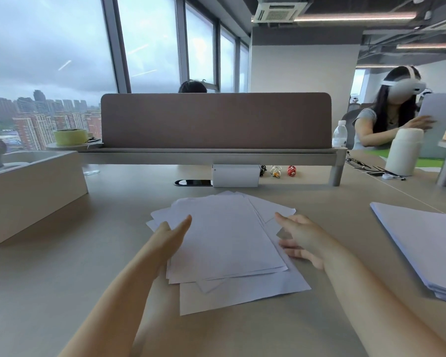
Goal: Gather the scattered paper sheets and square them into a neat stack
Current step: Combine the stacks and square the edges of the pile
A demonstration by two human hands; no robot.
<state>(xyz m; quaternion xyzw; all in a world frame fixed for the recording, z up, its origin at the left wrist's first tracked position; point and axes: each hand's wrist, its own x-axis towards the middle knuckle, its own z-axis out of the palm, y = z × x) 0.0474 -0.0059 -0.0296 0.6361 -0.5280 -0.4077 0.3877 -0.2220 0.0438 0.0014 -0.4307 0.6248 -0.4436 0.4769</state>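
Several white paper sheets [224,243] lie in a loose, fanned pile on the beige desk [88,266], their corners sticking out at different angles. My left hand [171,238] rests edge-on against the pile's left side with its fingers straight. My right hand [300,237] lies at the pile's right side, fingers extended over the sheet edges, the lower fingers touching the desk. One sheet [242,295] juts out toward me beneath the others. Neither hand grips a sheet.
A separate paper stack [422,243] lies at the right. A large cardboard box [29,191] stands at the left. A small white box [234,175], a phone [193,182] and a divider screen [216,119] are behind the pile. A person sits at the far right.
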